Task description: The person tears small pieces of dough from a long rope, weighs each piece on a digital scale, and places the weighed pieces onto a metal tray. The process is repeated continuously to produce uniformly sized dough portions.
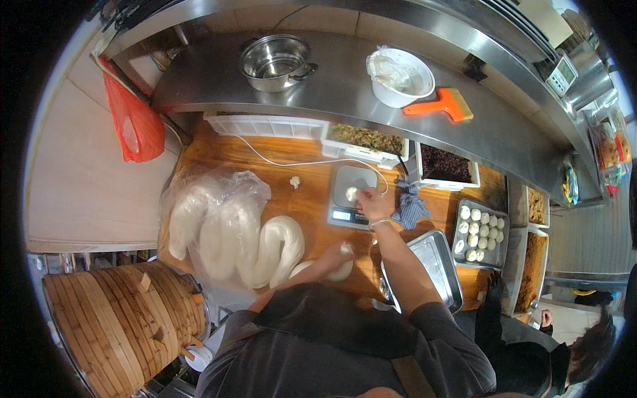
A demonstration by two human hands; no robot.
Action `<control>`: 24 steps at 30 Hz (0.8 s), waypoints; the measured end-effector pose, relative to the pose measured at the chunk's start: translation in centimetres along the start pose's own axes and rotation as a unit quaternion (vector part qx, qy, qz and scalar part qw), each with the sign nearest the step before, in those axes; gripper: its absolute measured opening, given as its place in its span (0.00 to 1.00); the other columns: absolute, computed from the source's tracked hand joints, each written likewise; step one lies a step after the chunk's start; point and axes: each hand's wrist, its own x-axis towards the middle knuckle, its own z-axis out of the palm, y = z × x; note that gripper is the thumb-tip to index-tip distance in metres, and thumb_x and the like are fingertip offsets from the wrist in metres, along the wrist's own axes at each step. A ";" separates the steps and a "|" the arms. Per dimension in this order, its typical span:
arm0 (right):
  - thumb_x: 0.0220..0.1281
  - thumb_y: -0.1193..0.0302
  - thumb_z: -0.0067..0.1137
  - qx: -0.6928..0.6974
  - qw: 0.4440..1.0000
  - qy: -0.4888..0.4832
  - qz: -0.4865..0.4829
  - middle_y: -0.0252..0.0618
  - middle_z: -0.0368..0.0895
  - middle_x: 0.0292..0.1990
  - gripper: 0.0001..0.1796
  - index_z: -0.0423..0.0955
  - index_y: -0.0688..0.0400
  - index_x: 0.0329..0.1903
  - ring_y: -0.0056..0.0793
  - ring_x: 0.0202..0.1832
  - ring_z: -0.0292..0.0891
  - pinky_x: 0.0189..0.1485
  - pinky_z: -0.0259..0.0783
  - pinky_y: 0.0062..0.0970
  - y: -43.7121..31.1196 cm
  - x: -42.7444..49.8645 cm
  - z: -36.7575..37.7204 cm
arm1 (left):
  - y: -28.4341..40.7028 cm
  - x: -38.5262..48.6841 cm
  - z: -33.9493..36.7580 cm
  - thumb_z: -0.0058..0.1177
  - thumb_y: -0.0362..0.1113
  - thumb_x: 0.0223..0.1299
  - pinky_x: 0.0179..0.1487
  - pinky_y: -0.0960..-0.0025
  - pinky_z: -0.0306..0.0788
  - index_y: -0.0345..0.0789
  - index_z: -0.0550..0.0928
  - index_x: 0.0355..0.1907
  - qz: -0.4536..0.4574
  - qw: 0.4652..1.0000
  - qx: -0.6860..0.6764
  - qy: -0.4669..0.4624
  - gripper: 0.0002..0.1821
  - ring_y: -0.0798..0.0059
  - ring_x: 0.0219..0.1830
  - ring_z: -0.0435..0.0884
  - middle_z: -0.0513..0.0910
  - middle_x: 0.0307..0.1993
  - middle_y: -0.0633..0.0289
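My right hand (372,203) grips a small piece of white dough (352,193) over the plate of a digital kitchen scale (342,178). Near the front edge, my left hand (339,253) is closed around the end of a dough rope (342,271), with a bit of dough showing at its top. Thick coils of smooth dough (284,239) lie to the left, partly under a clear plastic sheet (214,224). A small dough scrap (295,182) rests on the wooden worktop left of the scale. At the right, a metal tray (503,256) holds several dough pieces in rows.
A striped cloth (411,205) and an empty metal tray (452,278) lie right of my arm. White bins of filling (388,158) line the back under a steel shelf (338,89) carrying a pot, a tub and an orange-handled brush. Bamboo steamers (119,323) stand lower left; a person (527,358) is lower right.
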 end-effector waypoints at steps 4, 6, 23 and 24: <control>0.61 0.67 0.64 -0.006 0.998 0.020 -0.058 0.37 0.81 0.25 0.12 0.76 0.63 0.39 0.24 0.23 0.78 0.24 0.72 0.25 0.1 -1.4 0.4 | 0.7 -0.8 0.3 0.58 0.33 0.65 0.49 0.73 0.71 0.36 0.76 0.54 0.063 0.998 0.015 -0.008 0.16 0.81 0.44 0.75 0.79 0.43 0.69; 0.61 0.69 0.63 -0.087 0.974 0.047 -0.202 0.35 0.81 0.27 0.10 0.76 0.62 0.38 0.23 0.26 0.78 0.25 0.72 0.24 0.1 -3.0 -0.8 | 1.4 -1.5 0.4 0.57 0.34 0.65 0.49 0.73 0.71 0.36 0.76 0.54 0.048 0.998 0.033 0.008 0.15 0.80 0.43 0.75 0.79 0.41 0.69; 0.64 0.71 0.56 0.029 0.991 0.031 0.130 0.34 0.80 0.32 0.05 0.75 0.59 0.37 0.23 0.30 0.79 0.32 0.76 0.23 10.4 -18.6 -14.4 | 0.6 -0.9 1.0 0.60 0.31 0.60 0.56 0.70 0.71 0.36 0.69 0.65 0.145 0.981 0.131 0.022 0.30 0.75 0.50 0.78 0.81 0.49 0.61; 0.62 0.68 0.60 -0.026 0.993 0.025 0.111 0.40 0.83 0.34 0.08 0.78 0.60 0.39 0.26 0.31 0.80 0.33 0.77 0.27 9.7 -18.9 -14.7 | 1.1 -1.2 1.2 0.60 0.29 0.59 0.57 0.71 0.70 0.36 0.68 0.65 0.138 0.976 0.163 0.037 0.31 0.76 0.50 0.78 0.82 0.49 0.62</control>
